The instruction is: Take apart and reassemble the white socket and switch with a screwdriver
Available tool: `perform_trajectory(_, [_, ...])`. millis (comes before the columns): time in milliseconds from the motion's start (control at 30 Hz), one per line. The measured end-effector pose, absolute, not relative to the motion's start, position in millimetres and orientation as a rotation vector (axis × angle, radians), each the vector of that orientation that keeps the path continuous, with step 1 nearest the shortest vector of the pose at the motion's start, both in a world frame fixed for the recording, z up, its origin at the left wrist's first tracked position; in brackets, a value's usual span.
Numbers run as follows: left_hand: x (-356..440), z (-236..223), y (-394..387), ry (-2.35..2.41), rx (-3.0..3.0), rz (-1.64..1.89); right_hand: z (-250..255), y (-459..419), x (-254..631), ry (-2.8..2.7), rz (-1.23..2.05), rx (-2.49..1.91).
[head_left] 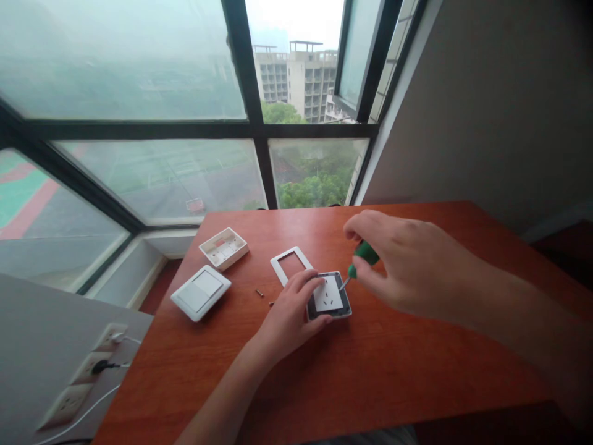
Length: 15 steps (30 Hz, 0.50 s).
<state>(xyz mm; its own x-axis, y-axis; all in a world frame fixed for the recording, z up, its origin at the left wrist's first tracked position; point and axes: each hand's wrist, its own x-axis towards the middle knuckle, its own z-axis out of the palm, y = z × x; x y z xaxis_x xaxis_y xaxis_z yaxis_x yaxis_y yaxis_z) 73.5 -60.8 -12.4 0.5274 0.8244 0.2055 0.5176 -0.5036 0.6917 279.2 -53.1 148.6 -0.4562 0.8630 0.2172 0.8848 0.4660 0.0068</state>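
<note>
A wall socket (330, 294) with a white face and dark surround lies on the table. My left hand (296, 303) grips it from the left, fingers over the top edge and thumb along the near edge. Wrapped round the green handle of a screwdriver (365, 252) is my right hand (393, 256), above and right of the socket. The screwdriver's tip meets the socket's right side; the exact contact point is too small to make out. Just behind my left hand lies a white cover frame (280, 269), partly hidden by the fingers.
Left on the reddish wooden table (398, 371) are an open white back box (238, 254) and a white switch (185, 299). A small screw (259, 293) lies between them and my left hand, with another beside the hand. Windows stand behind; wall outlets (88, 369) are at lower left.
</note>
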Motion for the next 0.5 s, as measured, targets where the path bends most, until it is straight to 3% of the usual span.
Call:
perform_trajectory(100, [74.2, -11.3, -61.3, 1.095, 2.203, 0.687, 148.3, -49.8, 279.7, -2.554, -0.007, -1.418])
perform_trajectory(267, [74.9, -10.8, -62.0, 1.09, 2.194, 0.685, 144.9, -47.0, 276.2, -2.447, -0.376, -1.694])
perform_trajectory(433, [74.9, -11.0, -62.3, 1.087, 2.188, 0.707, 147.9, -49.2, 281.0, -2.574, -0.07, -1.444])
perform_trajectory(500, [74.8, -11.0, -62.2, 1.089, 2.185, 0.697, 147.6, -49.5, 281.7, -2.563, -0.117, -1.506])
